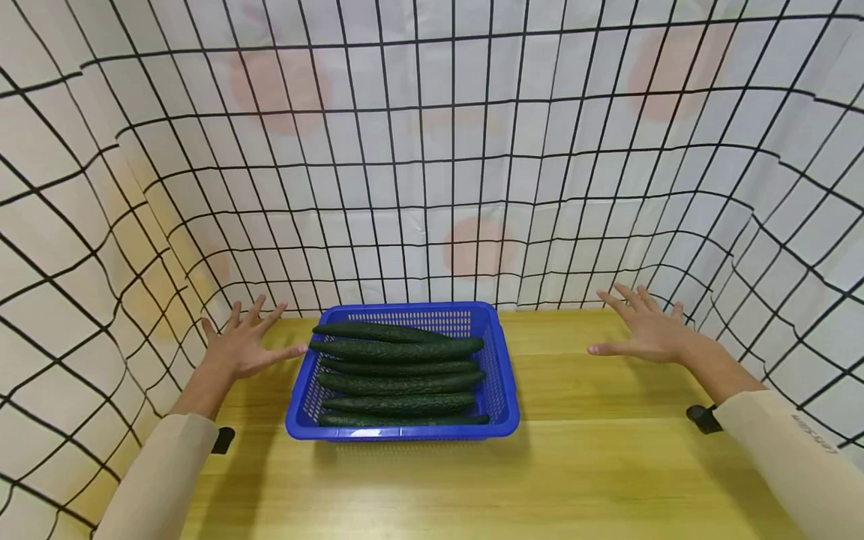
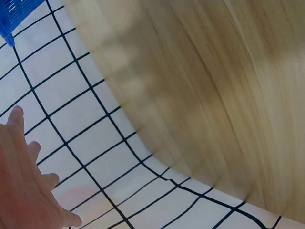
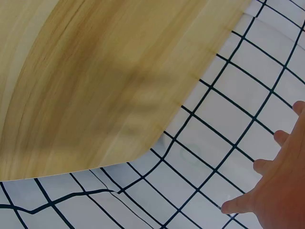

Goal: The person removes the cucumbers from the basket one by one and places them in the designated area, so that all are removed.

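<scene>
A blue plastic basket (image 1: 509, 397) with perforated walls stands on the wooden table. Inside it several long, dark green cucumbers (image 1: 398, 384) lie side by side, stacked lengthwise from left to right. My left hand (image 1: 239, 349) is raised at the basket's left, fingers spread and holding nothing; its thumb tip overlaps the basket's left edge in the head view. Well off to the right, my right hand (image 1: 651, 330) is held up the same way, fingers spread and nothing in it. Both wrist views show the spread fingers above the table's edge.
Black wire grid (image 1: 425, 161) walls surround the wooden table (image 1: 574, 472) at the back and both sides. Behind the grid hangs a pale sheet with faded orange prints. Small black pieces show at the left wrist (image 1: 223, 440) and right wrist (image 1: 703, 418).
</scene>
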The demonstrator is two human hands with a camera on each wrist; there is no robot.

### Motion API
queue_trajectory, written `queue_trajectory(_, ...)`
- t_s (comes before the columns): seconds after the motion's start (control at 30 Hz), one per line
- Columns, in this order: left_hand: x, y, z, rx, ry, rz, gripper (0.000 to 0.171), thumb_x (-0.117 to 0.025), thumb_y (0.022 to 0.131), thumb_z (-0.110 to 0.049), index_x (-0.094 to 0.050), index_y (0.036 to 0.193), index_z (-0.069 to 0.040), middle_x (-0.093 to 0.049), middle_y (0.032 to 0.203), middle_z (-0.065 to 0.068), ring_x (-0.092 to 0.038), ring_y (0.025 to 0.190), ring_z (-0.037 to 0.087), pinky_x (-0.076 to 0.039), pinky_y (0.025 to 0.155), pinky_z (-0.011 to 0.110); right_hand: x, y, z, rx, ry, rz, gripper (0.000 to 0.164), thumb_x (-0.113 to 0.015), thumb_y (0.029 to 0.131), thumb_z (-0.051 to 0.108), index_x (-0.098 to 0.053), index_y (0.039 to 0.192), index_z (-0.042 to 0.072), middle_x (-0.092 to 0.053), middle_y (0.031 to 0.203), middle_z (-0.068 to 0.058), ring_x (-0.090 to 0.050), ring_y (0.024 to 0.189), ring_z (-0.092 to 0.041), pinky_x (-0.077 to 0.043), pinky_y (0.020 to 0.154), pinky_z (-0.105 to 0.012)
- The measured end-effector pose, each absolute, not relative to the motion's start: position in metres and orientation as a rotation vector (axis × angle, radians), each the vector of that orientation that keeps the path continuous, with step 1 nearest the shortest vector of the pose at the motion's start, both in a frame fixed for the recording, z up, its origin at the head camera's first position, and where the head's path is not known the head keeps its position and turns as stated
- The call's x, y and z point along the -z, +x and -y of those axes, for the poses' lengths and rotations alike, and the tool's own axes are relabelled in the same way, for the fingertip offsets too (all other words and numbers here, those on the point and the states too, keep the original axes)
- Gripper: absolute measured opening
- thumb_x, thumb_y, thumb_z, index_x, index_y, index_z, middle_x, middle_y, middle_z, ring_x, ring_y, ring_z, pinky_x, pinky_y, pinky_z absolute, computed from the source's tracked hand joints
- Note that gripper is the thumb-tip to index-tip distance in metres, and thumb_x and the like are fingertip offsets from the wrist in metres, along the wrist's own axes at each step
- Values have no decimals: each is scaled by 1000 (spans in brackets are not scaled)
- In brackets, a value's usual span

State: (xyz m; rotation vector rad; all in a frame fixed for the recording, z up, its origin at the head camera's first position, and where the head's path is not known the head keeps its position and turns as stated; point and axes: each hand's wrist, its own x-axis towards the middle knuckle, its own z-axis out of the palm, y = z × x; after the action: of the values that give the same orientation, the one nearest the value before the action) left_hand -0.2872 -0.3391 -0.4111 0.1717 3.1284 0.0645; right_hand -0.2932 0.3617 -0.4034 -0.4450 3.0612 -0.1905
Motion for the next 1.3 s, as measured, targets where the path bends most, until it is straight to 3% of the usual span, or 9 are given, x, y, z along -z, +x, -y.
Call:
queue_trajectory(0.23, 412, -288, 339, -72, 188, -3143, 105, -40, 86, -89, -2, 167, -33, 5, 173, 17, 2, 152, 60, 14, 108, 86, 404, -294, -359, 210, -446, -3078, 113, -64, 85, 74, -7, 168, 23, 0, 172, -22, -1, 152, -60, 5, 98, -95)
queue_trajectory(0.47, 413, -288, 335, -145, 310, -3208, 100, -48, 90, -80, -14, 167, -26, -16, 170, 22, -19, 149, 59, -11, 114, 84, 405, -297, -351, 254, -486, -3106, 102, -60, 89, 74, -21, 166, 19, -10, 171, -22, -9, 153, -57, 4, 103, -92)
queue_trajectory(0.6, 414, -284, 331, -268, 369, -3202, 90, -49, 96, -71, -19, 167, -24, -24, 167, 24, -31, 143, 61, -28, 108, 83, 410, -304, -339, 283, -558, -3146, 90, -57, 92, 71, -36, 161, 16, -21, 168, -23, -23, 149, -55, -12, 109, -87)
queue_trajectory(0.77, 419, -277, 325, -557, 422, -3115, 79, -53, 101, -54, -24, 166, -20, -27, 164, 30, -32, 143, 61, -31, 104, 84, 418, -307, -319, 439, -605, -3145, 80, -57, 98, 63, -44, 154, 7, -29, 164, -26, -32, 146, -54, -35, 108, -77)
queue_trajectory(0.87, 425, -274, 320, -703, 440, -3088, 74, -57, 101, -44, -28, 165, -19, -37, 158, 29, -41, 138, 55, -37, 102, 81, 423, -307, -305, 548, -614, -3142, 75, -56, 100, 59, -48, 151, 5, -38, 158, -25, -39, 142, -50, -39, 108, -73)
queue_trajectory(1.03, 435, -273, 311, -889, 435, -3053, 65, -60, 99, -30, -38, 159, -16, -57, 138, 24, -59, 120, 44, -51, 93, 65, 425, -306, -277, 737, -672, -3135, 61, -58, 102, 51, -56, 144, 7, -56, 144, -20, -55, 128, -42, -48, 101, -64)
queue_trajectory(1.3, 443, -267, 300, -1164, 398, -2968, 44, -61, 97, -20, -48, 138, -9, -60, 128, 22, -61, 113, 39, -54, 90, 56, 407, -303, -225, 978, -778, -3001, 52, -62, 102, 44, -61, 138, 7, -65, 135, -14, -61, 119, -33, -52, 100, -55)
